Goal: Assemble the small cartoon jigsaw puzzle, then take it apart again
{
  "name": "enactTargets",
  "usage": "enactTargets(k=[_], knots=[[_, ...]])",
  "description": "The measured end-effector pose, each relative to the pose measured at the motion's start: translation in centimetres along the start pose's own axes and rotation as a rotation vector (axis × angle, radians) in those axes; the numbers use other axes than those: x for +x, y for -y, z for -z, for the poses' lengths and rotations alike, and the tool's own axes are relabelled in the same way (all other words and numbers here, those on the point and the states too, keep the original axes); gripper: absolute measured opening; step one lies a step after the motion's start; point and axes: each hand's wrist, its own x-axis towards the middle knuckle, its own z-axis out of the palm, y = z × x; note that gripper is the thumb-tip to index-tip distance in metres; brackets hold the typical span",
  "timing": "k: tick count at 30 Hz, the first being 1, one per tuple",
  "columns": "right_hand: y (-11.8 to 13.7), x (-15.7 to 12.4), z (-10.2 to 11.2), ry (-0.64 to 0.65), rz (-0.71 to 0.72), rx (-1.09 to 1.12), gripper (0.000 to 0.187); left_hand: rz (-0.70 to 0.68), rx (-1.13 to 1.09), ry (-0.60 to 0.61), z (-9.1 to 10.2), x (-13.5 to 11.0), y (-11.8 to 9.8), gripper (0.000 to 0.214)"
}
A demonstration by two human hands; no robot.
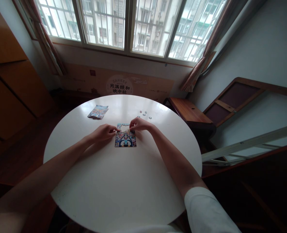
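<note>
A small jigsaw puzzle (125,142) with a colourful cartoon picture lies flat on the white round table (119,187). Its upper middle shows a pale gap, with pieces laid around it. My left hand (104,132) is curled at the puzzle's left edge, thumb and forefinger closed on it. Over the upper right part of the puzzle, my right hand (140,123) pinches what looks like a puzzle piece; the fingers mostly hide it. Several loose puzzle pieces (144,114) are scattered just beyond my right hand.
A printed packet (98,112) lies at the table's far left. Behind the table are a low printed board (143,84) and barred windows. A wooden stool-like seat (189,110) stands beyond the right rim, and orange cabinets (10,90) are at left.
</note>
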Motion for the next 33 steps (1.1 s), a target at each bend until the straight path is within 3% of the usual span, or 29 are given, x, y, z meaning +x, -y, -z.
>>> enactTargets(k=[10, 24, 33], knots=[[-0.07, 0.04, 0.05, 0.054, -0.009, 0.007, 0.021, -0.001, 0.012, 0.003, -0.27, 0.1, 0.39, 0.039], [-0.77, 0.23, -0.25, 0.054, -0.017, 0.24, 0.026, -0.009, -0.003, 0.012, -0.25, 0.06, 0.5, 0.037], [-0.23, 0.05, 0.12, 0.108, 0.022, 0.151, 0.023, -0.01, 0.001, 0.014, -0.06, 0.04, 0.2, 0.038]])
